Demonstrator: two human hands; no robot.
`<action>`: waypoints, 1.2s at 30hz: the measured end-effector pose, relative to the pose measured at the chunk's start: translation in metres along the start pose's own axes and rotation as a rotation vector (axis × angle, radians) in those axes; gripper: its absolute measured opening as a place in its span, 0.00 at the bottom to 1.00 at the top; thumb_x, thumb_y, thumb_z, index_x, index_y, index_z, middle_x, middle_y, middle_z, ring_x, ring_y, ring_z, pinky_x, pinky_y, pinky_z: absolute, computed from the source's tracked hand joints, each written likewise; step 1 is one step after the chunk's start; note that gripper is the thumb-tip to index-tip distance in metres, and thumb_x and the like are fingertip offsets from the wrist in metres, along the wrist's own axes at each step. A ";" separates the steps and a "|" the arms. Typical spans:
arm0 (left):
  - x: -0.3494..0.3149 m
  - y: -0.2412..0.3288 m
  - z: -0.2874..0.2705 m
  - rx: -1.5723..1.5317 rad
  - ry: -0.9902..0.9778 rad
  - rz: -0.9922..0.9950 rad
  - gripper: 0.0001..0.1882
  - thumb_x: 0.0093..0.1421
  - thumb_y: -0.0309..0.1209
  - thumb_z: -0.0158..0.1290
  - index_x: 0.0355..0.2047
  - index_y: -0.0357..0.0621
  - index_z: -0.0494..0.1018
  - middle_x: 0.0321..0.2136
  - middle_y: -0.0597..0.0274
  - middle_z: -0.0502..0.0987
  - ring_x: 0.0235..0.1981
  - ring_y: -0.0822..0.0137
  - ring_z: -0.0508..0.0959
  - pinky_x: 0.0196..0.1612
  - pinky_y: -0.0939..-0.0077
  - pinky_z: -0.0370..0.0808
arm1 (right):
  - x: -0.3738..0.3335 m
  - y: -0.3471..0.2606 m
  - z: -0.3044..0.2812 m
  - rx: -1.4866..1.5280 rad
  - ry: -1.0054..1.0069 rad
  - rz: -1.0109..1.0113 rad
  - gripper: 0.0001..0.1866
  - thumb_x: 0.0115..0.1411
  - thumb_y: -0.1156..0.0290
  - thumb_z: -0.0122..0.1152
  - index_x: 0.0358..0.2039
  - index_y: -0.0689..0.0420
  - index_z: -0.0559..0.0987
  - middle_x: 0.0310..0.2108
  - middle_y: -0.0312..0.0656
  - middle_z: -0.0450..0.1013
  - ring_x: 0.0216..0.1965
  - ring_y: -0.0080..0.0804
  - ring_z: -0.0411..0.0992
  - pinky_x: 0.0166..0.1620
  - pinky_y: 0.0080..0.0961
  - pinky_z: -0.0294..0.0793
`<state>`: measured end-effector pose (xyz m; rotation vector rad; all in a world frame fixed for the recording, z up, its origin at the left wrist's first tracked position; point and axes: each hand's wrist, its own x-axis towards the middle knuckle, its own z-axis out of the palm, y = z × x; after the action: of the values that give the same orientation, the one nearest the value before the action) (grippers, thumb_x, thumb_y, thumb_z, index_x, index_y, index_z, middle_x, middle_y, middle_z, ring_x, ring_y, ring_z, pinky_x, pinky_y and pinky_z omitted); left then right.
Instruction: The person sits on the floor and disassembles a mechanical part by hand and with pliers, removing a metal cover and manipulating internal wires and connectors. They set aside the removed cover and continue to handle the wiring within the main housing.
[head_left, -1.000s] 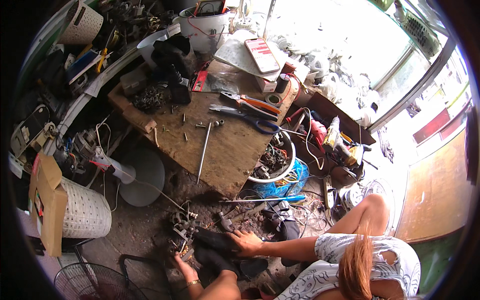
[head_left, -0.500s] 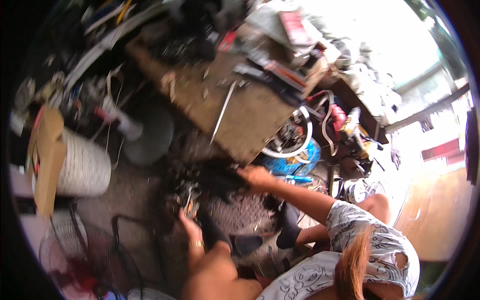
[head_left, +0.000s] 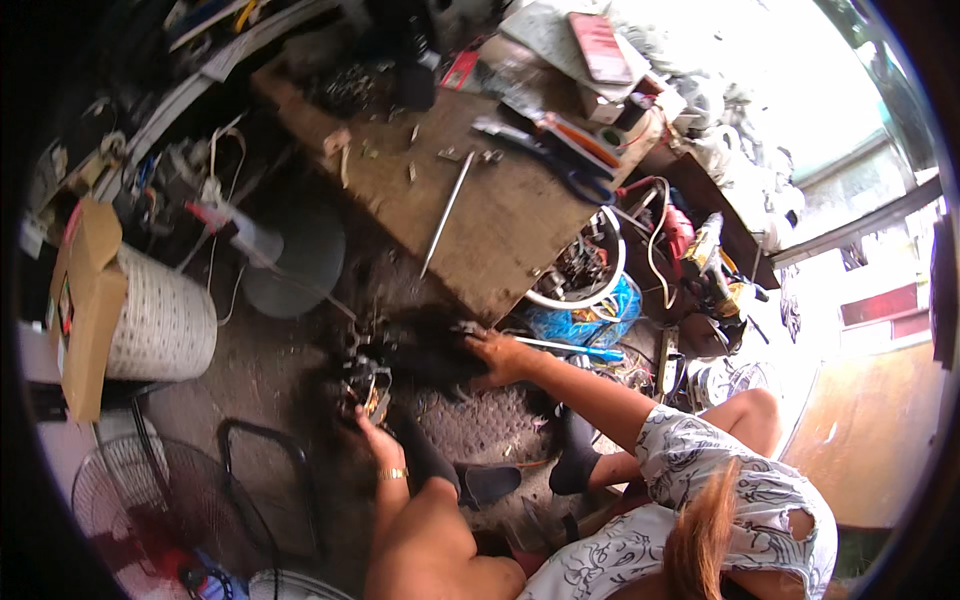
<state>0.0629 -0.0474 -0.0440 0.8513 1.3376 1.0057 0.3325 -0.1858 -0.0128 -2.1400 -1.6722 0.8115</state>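
On the gritty floor just below the wooden board [head_left: 500,215], a small motor [head_left: 365,380] with bare metal plates and windings sits between both hands, with a dark, blurred housing [head_left: 425,350] touching it on the right. The left hand [head_left: 372,432] reaches up to the motor's near edge, fingers curled onto it, though whether they truly pinch it cannot be told. The right hand [head_left: 500,357] lies flat on the housing's far end, fingers spread and pressing rather than wrapped. The motor looks dense and stiff, likely heavy for its bulk, with greasy, sharp-edged plates; the solid frame seems the safe place to grasp, not the thin windings or wires. The housing looks like lighter plastic, apt to slip under a flat palm. Much is lost in shadow here: the join between motor and housing, the left fingertips, and any screws are too dark and smeared to read
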 end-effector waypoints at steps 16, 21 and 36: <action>0.013 0.013 -0.008 0.230 -0.227 0.253 0.31 0.61 0.36 0.56 0.61 0.42 0.56 0.56 0.53 0.64 0.58 0.59 0.65 0.62 0.63 0.60 | 0.056 -0.104 0.029 0.376 0.382 -0.176 0.11 0.54 0.74 0.63 0.40 0.57 0.80 0.36 0.53 0.73 0.38 0.55 0.73 0.41 0.44 0.75; 0.009 0.015 -0.008 0.248 -0.269 0.248 0.31 0.63 0.35 0.54 0.62 0.43 0.55 0.58 0.55 0.63 0.59 0.61 0.64 0.64 0.64 0.59 | 0.065 -0.115 0.049 0.481 0.283 -0.152 0.12 0.56 0.74 0.62 0.43 0.58 0.79 0.41 0.54 0.74 0.43 0.56 0.74 0.44 0.43 0.75; 0.020 0.010 -0.022 0.043 -0.334 0.130 0.24 0.68 0.41 0.49 0.60 0.48 0.60 0.55 0.59 0.64 0.57 0.65 0.65 0.59 0.70 0.64 | 0.086 -0.130 0.047 0.475 0.118 -0.256 0.17 0.60 0.69 0.62 0.50 0.49 0.79 0.46 0.57 0.71 0.51 0.57 0.67 0.54 0.40 0.68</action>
<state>0.0393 -0.0265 -0.0431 1.0977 1.0333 0.8900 0.2160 -0.0725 0.0013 -1.5866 -1.4723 0.8790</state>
